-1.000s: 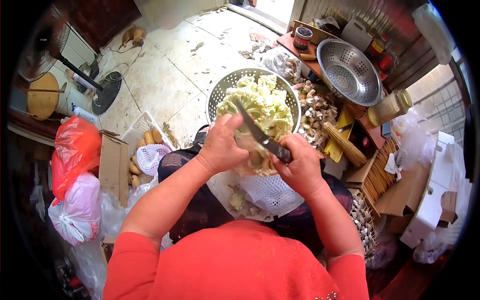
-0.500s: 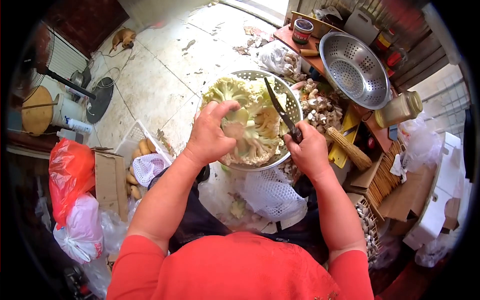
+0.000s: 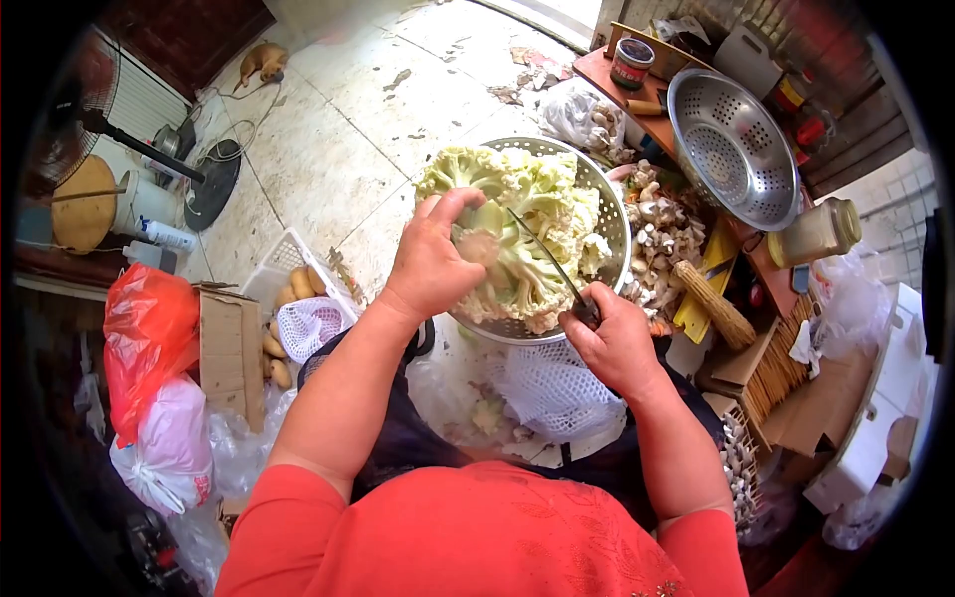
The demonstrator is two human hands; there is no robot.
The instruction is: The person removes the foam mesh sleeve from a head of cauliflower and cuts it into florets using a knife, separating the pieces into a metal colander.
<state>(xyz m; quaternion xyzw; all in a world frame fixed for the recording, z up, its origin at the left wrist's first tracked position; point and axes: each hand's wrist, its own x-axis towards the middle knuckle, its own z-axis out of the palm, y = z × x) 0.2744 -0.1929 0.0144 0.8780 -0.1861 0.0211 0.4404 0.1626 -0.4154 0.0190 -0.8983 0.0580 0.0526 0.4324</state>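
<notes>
A large pale cauliflower [image 3: 537, 264] lies stem side up in a metal colander [image 3: 614, 214] in front of me. My left hand [image 3: 438, 249] is closed around its thick stem at the left. In my right hand [image 3: 612, 338] is a knife [image 3: 552, 257], held by its dark handle. The thin blade points up and left, its tip against the cauliflower near the stem. Beneath the colander, a white mesh net [image 3: 562, 388] lies between my knees.
Mushroom-like trimmings [image 3: 662, 224] are heaped right of the colander. A second colander [image 3: 734, 139] tilts on the low table, near a glass jar [image 3: 816, 234]. Potatoes fill a white crate [image 3: 298, 259] at left, beside a red plastic bag [image 3: 149, 338]. A dog [image 3: 264, 65] lies on the floor.
The knife has swung from standing over the colander's right side to touching the cauliflower near the stem. My left hand still grips the stem. The whole view has shifted slightly.
</notes>
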